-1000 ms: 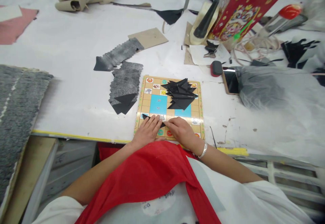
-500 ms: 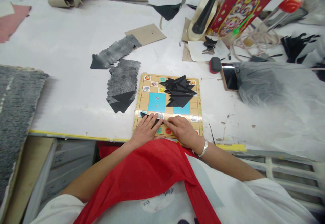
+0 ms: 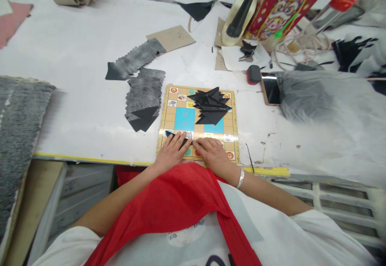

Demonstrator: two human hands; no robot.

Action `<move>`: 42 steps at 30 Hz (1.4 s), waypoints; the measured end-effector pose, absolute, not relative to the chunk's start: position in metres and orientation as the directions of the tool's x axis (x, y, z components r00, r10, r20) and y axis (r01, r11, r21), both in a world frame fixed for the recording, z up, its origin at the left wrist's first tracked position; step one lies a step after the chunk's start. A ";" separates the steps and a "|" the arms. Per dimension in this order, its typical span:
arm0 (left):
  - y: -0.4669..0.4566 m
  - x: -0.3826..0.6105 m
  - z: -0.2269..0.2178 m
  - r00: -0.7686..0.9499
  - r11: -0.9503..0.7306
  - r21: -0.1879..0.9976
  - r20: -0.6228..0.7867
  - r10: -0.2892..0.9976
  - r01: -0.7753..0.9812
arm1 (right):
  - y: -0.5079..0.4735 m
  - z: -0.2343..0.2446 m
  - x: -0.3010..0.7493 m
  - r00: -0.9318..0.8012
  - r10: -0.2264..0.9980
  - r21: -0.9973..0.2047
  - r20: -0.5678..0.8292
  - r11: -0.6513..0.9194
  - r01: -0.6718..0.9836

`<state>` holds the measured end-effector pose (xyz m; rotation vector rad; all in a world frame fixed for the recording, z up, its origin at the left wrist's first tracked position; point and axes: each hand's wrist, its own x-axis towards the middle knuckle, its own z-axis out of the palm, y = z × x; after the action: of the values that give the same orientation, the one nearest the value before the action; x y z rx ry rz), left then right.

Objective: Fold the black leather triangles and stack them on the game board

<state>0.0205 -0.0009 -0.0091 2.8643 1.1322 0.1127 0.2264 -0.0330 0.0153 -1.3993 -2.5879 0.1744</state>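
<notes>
A narrow black folded piece (image 3: 169, 134) of leather-like sheet lies slantwise on a printed game board (image 3: 161, 137) near the table edge. My left hand (image 3: 172, 150) rests over it, fingers stretched out and pressing it down; they cover much of its length. My right hand (image 3: 214, 153) has its thumb and fingertips closed at the piece's right end, though the grip itself is partly hidden. Farther back on the board is a heap of folded black pointed pieces (image 3: 212, 107). Left of the board lie grey-black zigzag-edged pieces (image 3: 144, 89), with flat black pieces (image 3: 144, 119) on top.
A beige card (image 3: 175, 38) lies behind the grey strips. To the right are a phone (image 3: 270, 91), a small dark red-edged case (image 3: 253, 74) and a plastic-wrapped bundle (image 3: 313, 97). A red printed bag (image 3: 286, 8) stands at the back. Grey fabric (image 3: 21, 137) covers the left side.
The view has shifted slightly. Both hands stay at the narrow black piece in nearly the same pose; the right fingers have shifted a little along its end.
</notes>
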 end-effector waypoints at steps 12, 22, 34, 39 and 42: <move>0.002 -0.017 0.008 0.577 -0.587 -0.011 0.195 0.793 0.810 | -0.030 0.040 0.212 -0.621 0.783 -0.025 0.044 0.622 0.783; -0.010 0.024 -0.014 0.706 -0.734 -0.031 0.301 0.641 0.679 | -0.009 0.041 0.223 -0.536 0.843 -0.213 -0.050 0.515 0.830; 0.000 0.049 -0.020 0.718 -0.749 0.015 0.273 0.640 0.662 | 0.023 0.039 0.239 -0.333 0.922 -0.465 -0.197 0.212 0.860; 0.015 0.051 0.010 0.685 -0.703 0.231 0.165 0.709 0.672 | 0.033 0.045 0.241 -0.417 0.878 -0.509 -0.237 0.253 0.823; 0.031 0.054 0.028 0.690 -0.674 0.294 0.064 0.721 0.677 | 0.034 0.052 0.241 -0.477 0.861 -0.502 -0.175 0.339 0.795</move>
<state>0.0542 0.0311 0.0280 2.6543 1.1186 0.2558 0.2413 0.0339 0.0516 -1.5353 -2.4687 0.8169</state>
